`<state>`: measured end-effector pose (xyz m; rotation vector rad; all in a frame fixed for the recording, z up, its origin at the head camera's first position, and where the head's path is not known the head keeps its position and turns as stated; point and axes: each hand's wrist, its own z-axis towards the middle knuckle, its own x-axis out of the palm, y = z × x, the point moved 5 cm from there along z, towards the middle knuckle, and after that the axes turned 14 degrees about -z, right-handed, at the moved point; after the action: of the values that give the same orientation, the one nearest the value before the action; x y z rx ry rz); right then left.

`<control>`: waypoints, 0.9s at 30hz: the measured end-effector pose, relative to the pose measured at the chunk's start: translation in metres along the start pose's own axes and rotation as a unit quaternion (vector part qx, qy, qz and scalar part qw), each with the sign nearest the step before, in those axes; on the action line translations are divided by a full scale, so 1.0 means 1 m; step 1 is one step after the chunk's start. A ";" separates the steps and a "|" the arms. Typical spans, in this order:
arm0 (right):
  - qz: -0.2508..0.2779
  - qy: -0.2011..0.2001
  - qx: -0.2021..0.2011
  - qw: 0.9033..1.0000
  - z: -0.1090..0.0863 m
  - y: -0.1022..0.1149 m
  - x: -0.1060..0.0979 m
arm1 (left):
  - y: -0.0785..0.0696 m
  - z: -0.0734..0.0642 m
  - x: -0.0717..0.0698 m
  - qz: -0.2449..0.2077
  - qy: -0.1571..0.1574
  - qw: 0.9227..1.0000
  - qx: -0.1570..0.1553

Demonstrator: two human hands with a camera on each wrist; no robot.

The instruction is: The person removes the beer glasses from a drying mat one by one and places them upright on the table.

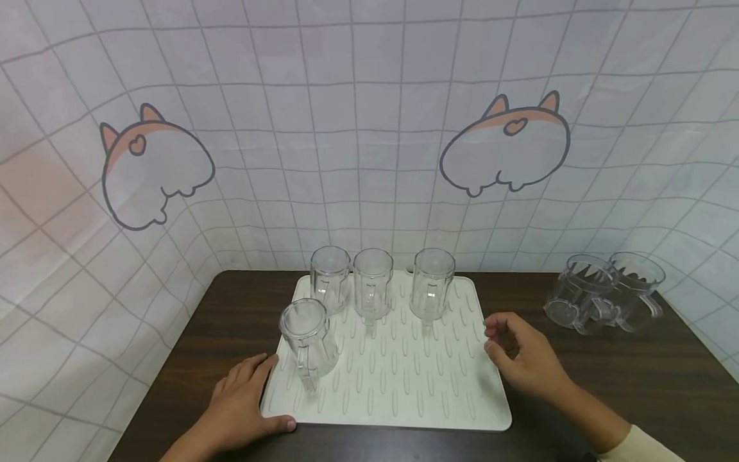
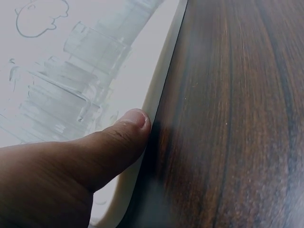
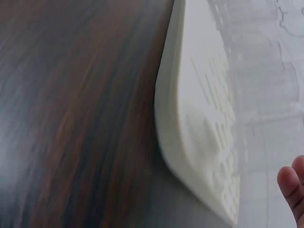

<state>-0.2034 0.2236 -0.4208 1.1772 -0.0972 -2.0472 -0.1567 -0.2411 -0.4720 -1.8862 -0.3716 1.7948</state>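
Okay, left hand (image 1: 245,401) rests relaxed on the near-left corner of the white ridged tray (image 1: 381,404), thumb at near edge; right hand (image 1: 528,356) holds nothing, fingers loosely curved by right edge. Tray sits mid-table, three clear mugs (image 1: 373,282) along far side, fourth mug (image 1: 312,340) near left. Two more mugs (image 1: 577,289) on dark wood table (image 1: 623,378), far right.
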 end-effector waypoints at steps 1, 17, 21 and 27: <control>0.004 0.002 -0.001 1.000 0.001 0.003 0.002 | 0.000 0.000 0.000 0.000 0.000 1.000 -0.001; 0.089 0.084 0.015 0.992 0.011 0.038 0.038 | -0.004 -0.001 -0.003 0.002 0.002 1.000 -0.001; 0.110 0.104 0.015 0.988 0.011 0.045 0.050 | -0.005 -0.001 -0.003 0.003 0.001 1.000 0.000; 0.127 0.128 0.010 0.984 0.014 0.058 0.062 | -0.006 -0.001 -0.003 0.004 0.004 1.000 -0.002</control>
<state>-0.1987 0.1382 -0.4330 1.3559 -0.1370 -1.6645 -0.1554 -0.2378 -0.4662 -1.8983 -0.3663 1.7926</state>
